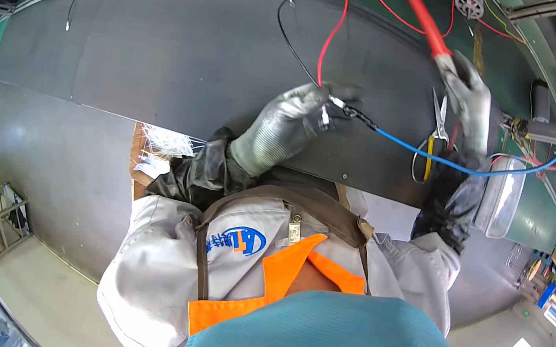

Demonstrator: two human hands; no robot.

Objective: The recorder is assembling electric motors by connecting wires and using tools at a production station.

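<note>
Faces a dark tabletop [184, 31]. Has scissors [439, 131] near the right hand [468, 99], seemingly for easy reach. Grips a red tool [425, 22] aloft in that curled hand, perhaps for clearance. Pinches a wire joint [337, 101] over the tabletop in the nearly closed left hand [282, 126], probably for steadiness.

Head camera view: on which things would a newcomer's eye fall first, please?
Probably on the long red object, slightly blurred, in the gloved right hand at the upper right. Next comes the bright blue cable, which curves from near the gloved left hand toward the picture's right side, crossing in front of the scissors. The light-blue face mask fills much of the lower edge.
</note>
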